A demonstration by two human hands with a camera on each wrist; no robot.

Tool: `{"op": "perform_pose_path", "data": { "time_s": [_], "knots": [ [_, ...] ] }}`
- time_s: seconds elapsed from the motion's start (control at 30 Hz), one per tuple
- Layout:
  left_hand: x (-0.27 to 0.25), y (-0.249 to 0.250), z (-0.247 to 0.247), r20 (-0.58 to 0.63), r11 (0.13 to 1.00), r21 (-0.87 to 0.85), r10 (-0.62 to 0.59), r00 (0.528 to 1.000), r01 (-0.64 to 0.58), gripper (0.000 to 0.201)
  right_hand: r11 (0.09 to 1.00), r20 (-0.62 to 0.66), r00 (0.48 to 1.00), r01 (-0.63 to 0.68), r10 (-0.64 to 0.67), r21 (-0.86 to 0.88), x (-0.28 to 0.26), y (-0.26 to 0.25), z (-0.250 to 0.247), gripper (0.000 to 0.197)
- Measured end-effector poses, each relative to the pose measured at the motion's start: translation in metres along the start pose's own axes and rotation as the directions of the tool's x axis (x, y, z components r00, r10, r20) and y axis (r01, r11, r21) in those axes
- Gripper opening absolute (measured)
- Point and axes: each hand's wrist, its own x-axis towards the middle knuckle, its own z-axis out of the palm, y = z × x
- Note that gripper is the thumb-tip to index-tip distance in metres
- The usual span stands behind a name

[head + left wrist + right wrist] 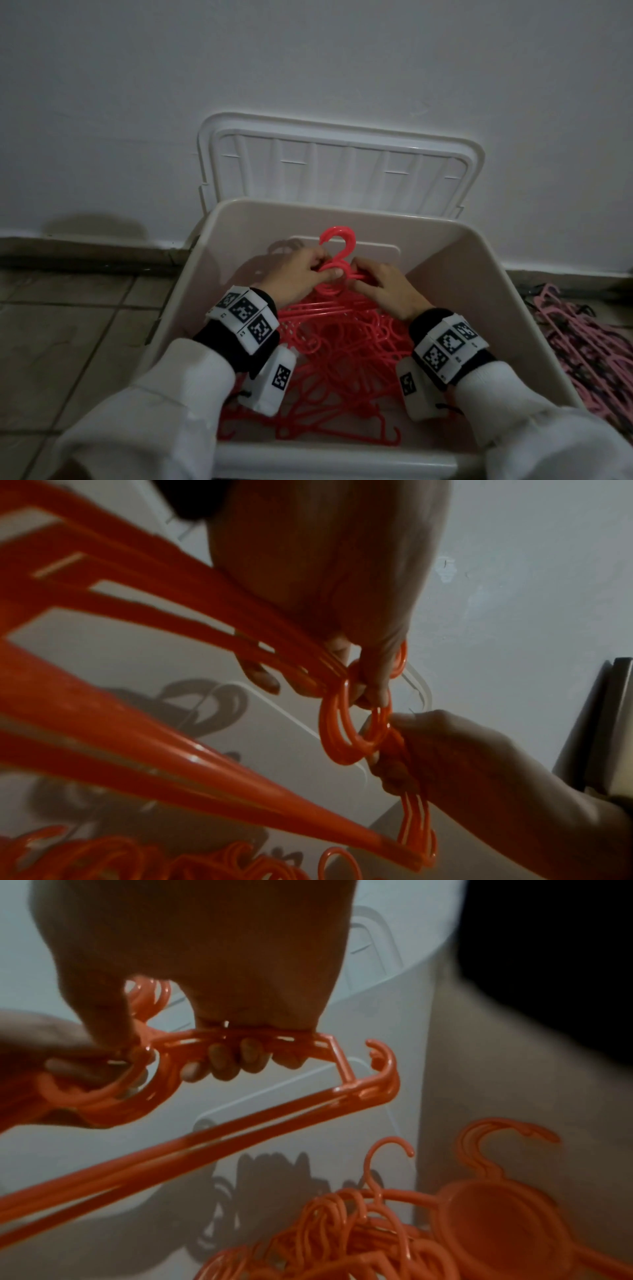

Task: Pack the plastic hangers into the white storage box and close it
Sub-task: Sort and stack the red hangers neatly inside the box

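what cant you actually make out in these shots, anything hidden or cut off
- Box floor: in the head view the red hangers cover the bottom of the white storage box.
- Number of hangers held: the left hand and right hand cover the bunch, and both wrist views are blurred.
- Pink hangers on the floor: cut off by the head view's right edge.
- Lid: its lower edge is hidden behind the box.

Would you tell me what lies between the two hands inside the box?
The hook end of a red hanger bundle, gripped by the left hand and right hand; clearest in the head view.
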Motion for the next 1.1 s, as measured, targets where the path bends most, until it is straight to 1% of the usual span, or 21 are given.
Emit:
{"op": "perform_pose_path", "data": {
  "time_s": [0.07,0.13,0.2,0.27,0.3,0.33,0.4,0.43,0.5,0.53,0.6,0.63,0.67,0.7,0.73,0.8,0.87,0.93,0.97,1.0,1.1],
  "knots": [
    [0.000,0.000,-0.002,0.005,1.000,-0.002,0.008,1.000,-0.008,0.021,0.999,-0.004,1.000,0.005,-0.005,-0.042,-0.001,0.002,0.002,0.041],
    [-0.003,0.004,-0.003,0.031,0.999,0.031,-0.009,0.999,0.008,0.018,0.994,-0.056,0.998,0.006,-0.013,-0.112,0.000,0.004,0.000,0.042],
    [-0.003,0.005,-0.003,0.056,0.999,0.001,-0.048,0.997,0.048,0.034,0.992,-0.111,0.994,-0.021,0.007,-0.128,0.002,0.007,-0.004,0.040],
    [-0.005,0.007,-0.002,0.094,0.996,-0.055,-0.070,0.993,0.075,0.047,0.991,-0.125,0.992,-0.028,0.012,-0.129,0.003,0.011,-0.006,0.036],
    [-0.005,0.005,-0.001,0.113,0.996,-0.053,-0.067,0.991,0.074,0.049,0.991,-0.110,0.994,-0.022,0.007,-0.134,0.002,0.011,-0.006,0.034],
    [-0.007,0.006,-0.001,0.125,0.998,-0.011,-0.067,0.990,0.069,0.046,0.992,-0.091,0.996,-0.016,0.004,-0.128,0.002,0.009,-0.004,0.032],
    [-0.007,0.005,-0.002,0.072,0.992,0.115,-0.052,0.996,0.044,0.040,0.999,-0.086,0.996,0.016,-0.019,-0.041,0.001,0.010,0.000,0.028],
    [-0.008,0.006,-0.004,0.029,0.985,0.165,-0.044,0.999,0.039,0.037,0.999,-0.124,0.991,0.046,-0.048,-0.018,0.001,0.012,0.001,0.032],
    [-0.009,0.007,-0.010,-0.065,0.961,0.269,-0.044,0.997,0.060,0.039,0.990,-0.235,0.967,0.073,-0.100,-0.120,0.004,0.020,0.000,0.048],
    [-0.009,0.008,-0.013,-0.114,0.945,0.317,-0.046,0.992,0.080,0.040,0.982,-0.294,0.950,0.053,-0.105,-0.180,0.004,0.025,-0.002,0.049],
    [-0.009,0.008,-0.018,-0.202,0.919,0.371,-0.060,0.978,0.133,0.041,0.972,-0.375,0.925,-0.024,-0.067,-0.233,0.004,0.034,-0.005,0.035],
    [-0.009,0.008,-0.020,-0.237,0.909,0.386,-0.064,0.970,0.154,0.042,0.970,-0.354,0.935,-0.075,-0.013,-0.233,0.004,0.035,-0.003,0.026],
    [-0.009,0.009,-0.021,-0.260,0.899,0.403,-0.066,0.963,0.170,0.043,0.959,-0.269,0.961,-0.132,0.063,-0.250,0.004,0.036,0.001,0.021],
    [-0.009,0.009,-0.022,-0.274,0.890,0.420,-0.062,0.960,0.177,0.043,0.933,-0.136,0.981,-0.175,0.138,-0.313,0.003,0.036,0.008,0.021],
    [-0.010,0.009,-0.021,-0.276,0.883,0.434,-0.060,0.959,0.180,0.044,0.893,0.002,0.980,-0.182,0.201,-0.411,0.002,0.036,0.016,0.027],
    [-0.010,0.009,-0.020,-0.263,0.872,0.456,-0.057,0.963,0.177,0.044,0.812,0.204,0.944,-0.099,0.259,-0.575,0.001,0.038,0.032,0.039],
    [-0.009,0.009,-0.019,-0.255,0.872,0.457,-0.059,0.965,0.174,0.044,0.786,0.319,0.897,-0.048,0.305,-0.616,0.001,0.039,0.043,0.046],
    [-0.007,0.009,-0.018,-0.256,0.887,0.429,-0.063,0.965,0.172,0.043,0.769,0.379,0.853,-0.041,0.360,-0.637,0.001,0.041,0.050,0.048],
    [-0.007,0.009,-0.018,-0.256,0.894,0.415,-0.064,0.964,0.169,0.042,0.751,0.383,0.847,-0.029,0.369,-0.659,0.002,0.041,0.052,0.047],
    [-0.006,0.008,-0.017,-0.254,0.899,0.405,-0.064,0.965,0.166,0.041,0.742,0.377,0.850,-0.024,0.368,-0.671,0.003,0.041,0.053,0.046],
    [-0.006,0.007,-0.017,-0.247,0.908,0.390,-0.060,0.967,0.156,0.036,0.759,0.365,0.861,-0.036,0.354,-0.650,0.004,0.036,0.052,0.046]
  ]
}}
